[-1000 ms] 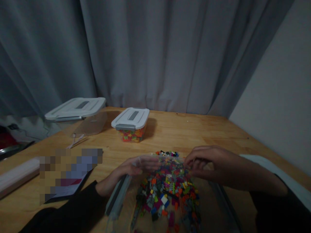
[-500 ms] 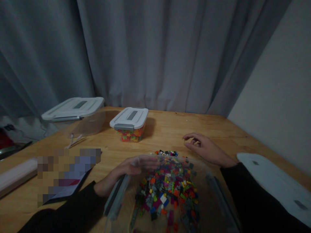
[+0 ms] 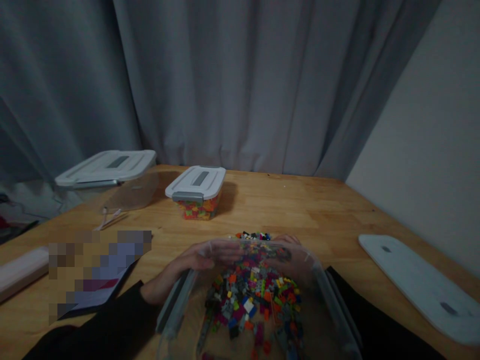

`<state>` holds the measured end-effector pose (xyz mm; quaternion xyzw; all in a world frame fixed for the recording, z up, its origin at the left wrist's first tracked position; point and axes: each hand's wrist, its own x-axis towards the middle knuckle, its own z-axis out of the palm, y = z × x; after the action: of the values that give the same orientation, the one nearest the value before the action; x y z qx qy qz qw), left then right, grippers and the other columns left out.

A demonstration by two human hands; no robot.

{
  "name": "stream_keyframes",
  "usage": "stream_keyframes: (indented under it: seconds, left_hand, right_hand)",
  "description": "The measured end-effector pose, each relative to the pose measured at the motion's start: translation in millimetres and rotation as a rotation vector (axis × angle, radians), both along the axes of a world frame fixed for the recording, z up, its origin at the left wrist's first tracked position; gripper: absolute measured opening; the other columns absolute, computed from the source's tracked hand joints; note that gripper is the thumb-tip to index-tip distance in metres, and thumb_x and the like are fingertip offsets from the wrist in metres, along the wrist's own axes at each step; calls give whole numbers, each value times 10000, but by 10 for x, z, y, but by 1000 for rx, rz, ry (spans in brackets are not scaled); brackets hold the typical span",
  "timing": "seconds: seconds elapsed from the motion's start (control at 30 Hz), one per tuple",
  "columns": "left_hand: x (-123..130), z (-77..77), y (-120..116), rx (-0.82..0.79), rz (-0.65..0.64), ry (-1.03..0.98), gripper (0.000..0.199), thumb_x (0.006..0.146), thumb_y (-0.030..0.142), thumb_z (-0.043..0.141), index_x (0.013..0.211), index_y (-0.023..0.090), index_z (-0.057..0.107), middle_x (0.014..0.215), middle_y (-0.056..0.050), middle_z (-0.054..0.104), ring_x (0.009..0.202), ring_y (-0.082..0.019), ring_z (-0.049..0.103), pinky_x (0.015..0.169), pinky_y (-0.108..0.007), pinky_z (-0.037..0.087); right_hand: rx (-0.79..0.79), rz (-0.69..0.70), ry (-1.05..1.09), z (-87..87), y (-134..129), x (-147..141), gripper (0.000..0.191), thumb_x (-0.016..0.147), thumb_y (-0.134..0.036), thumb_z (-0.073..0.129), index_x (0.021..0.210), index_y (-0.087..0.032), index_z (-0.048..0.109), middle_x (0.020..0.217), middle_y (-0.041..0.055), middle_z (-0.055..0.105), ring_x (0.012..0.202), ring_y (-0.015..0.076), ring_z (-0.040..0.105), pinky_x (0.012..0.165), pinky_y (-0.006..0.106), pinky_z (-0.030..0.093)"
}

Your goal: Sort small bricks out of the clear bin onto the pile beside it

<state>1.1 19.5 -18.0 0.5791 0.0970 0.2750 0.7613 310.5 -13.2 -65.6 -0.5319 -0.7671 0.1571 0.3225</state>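
A large clear plastic box (image 3: 330, 325) without a lid stands at the near edge, and many small coloured building bricks (image 3: 249, 305) lie spread inside. My left hand (image 3: 195, 256) is at its far left corner, fingers stretched along the outside of the far wall and thumb near the rim. Behind the same wall, towards the right, is my right hand (image 3: 290, 255), seen mostly through the hazy plastic; its finger positions are blurred. A small pile of bricks (image 3: 255, 235) shows on the table just beyond the box, between the hands.
A small lidded box (image 3: 197, 192) of orange and green pieces stands farther back. Left of it are a larger lidded box (image 3: 112, 172), a cable (image 3: 107, 220), a dark-edged flat item (image 3: 97, 295), partly pixelated, and a pale long object (image 3: 22, 272). A white lid (image 3: 420, 285) lies right.
My right hand has come down and left from above the table to behind the box's far wall. My left hand stays at the box. The view has shifted slightly.
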Motion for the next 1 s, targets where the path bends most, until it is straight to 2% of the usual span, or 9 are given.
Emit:
stream_keyframes:
  seconds: [0.07, 0.23, 0.37, 0.47, 0.57, 0.7, 0.83, 0.9, 1.0]
  left_hand:
    - [11, 77, -118, -36, 82, 17, 537, 775, 231, 540, 1300, 138, 614, 1352, -152, 617, 1314, -373, 485, 1155, -577, 212]
    - [43, 173, -287, -86, 100, 17, 527, 747, 219, 538, 1257, 144, 646, 1310, -127, 653, 1305, -369, 488, 1153, -553, 216]
    - [30, 95, -236, -60, 72, -12, 521, 784, 238, 525, 1293, 178, 614, 1343, -93, 632, 1331, -350, 462, 1154, -552, 183]
    - [-8, -20, -101, 19, 8, 2, 528, 804, 249, 541, 1329, 202, 583, 1371, -92, 611, 1337, -353, 460, 1134, -569, 210]
    - [-39, -142, 89, 49, -61, -22, 539, 778, 271, 597, 1316, 233, 599, 1376, -84, 610, 1325, -364, 473, 1132, -566, 220]
    - [-47, -226, 251, 53, -176, -16, 595, 736, 244, 643, 1327, 209, 584, 1380, -123, 598, 1321, -393, 469, 1115, -608, 219]
    - [-31, -166, 141, 35, -137, -7, 575, 748, 255, 629, 1318, 187, 592, 1379, -132, 597, 1326, -391, 463, 1124, -586, 220]
    - [-23, -125, 58, 15, -41, -26, 570, 781, 279, 592, 1339, 168, 570, 1394, -135, 582, 1346, -389, 439, 1139, -580, 195]
    - [-22, -131, 51, 19, -41, -35, 556, 789, 269, 595, 1337, 177, 576, 1389, -135, 588, 1338, -382, 455, 1133, -584, 208]
  right_hand:
    - [22, -10, 4, -2, -20, -59, 411, 727, -555, 718, 1050, -301, 707, 1037, 32, 687, 1030, 256, 586, 945, 443, 456]
    - [33, 20, -14, 0, -11, -26, 373, 778, -523, 684, 1057, -278, 715, 996, 30, 695, 996, 237, 584, 913, 416, 460]
    - [37, 97, -66, 60, -18, -2, 325, 848, -446, 623, 1123, -288, 692, 976, 30, 705, 965, 226, 599, 898, 394, 465]
    - [70, 79, -74, 66, -20, -11, 320, 846, -403, 622, 1123, -261, 696, 937, 37, 706, 932, 228, 607, 866, 391, 473]
    - [90, 69, -61, 51, -18, -20, 298, 838, -386, 630, 1102, -270, 702, 943, 30, 714, 928, 226, 615, 865, 387, 472]
    - [103, 72, -33, 45, -26, -25, 244, 864, -365, 596, 1059, -270, 707, 955, 24, 723, 923, 215, 618, 860, 383, 473]
    - [120, 53, -29, 39, -26, -27, 240, 847, -334, 608, 1042, -244, 715, 933, 39, 719, 893, 217, 620, 838, 388, 485]
    - [84, 40, -64, 52, -30, -37, 270, 839, -320, 606, 1075, -241, 709, 937, 48, 714, 903, 226, 620, 826, 392, 494]
    - [58, 6, -105, 102, -53, -56, 258, 849, -325, 583, 1036, -212, 720, 903, 66, 707, 893, 237, 623, 803, 396, 506]
